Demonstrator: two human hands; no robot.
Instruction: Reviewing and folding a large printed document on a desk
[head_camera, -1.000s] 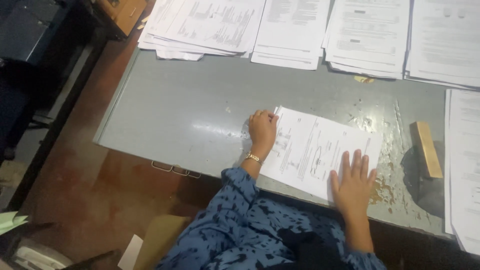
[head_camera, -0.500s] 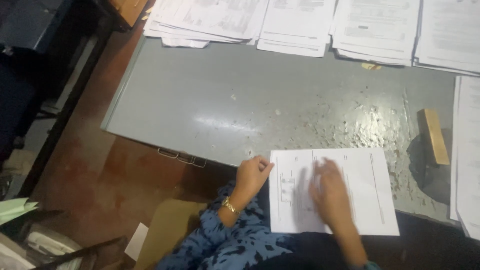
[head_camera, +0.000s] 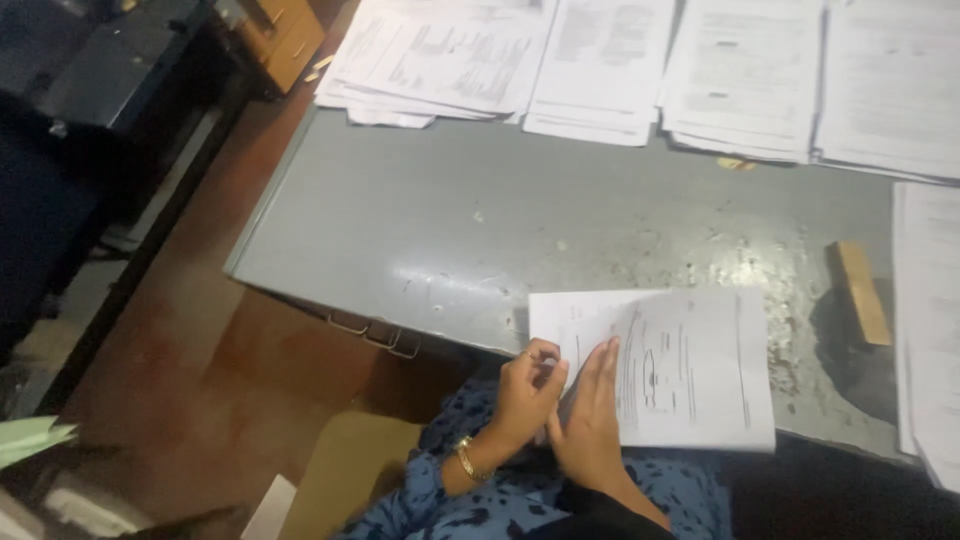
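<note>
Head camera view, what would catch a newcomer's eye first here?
Both hands meet at the near table edge: the left hand pinches the corner of a printed white paper sheet, and the right hand lies flat on it. Behind, stacks of printed papers line the far side of the worn grey metal table. A wooden block lies at right.

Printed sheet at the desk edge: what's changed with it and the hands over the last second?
The printed sheet slid toward the person, now overhanging the desk edge. Both hands left its far ends: left hand and right hand now meet at its near-left corner. Paper stacks and wooden block stayed put.
</note>
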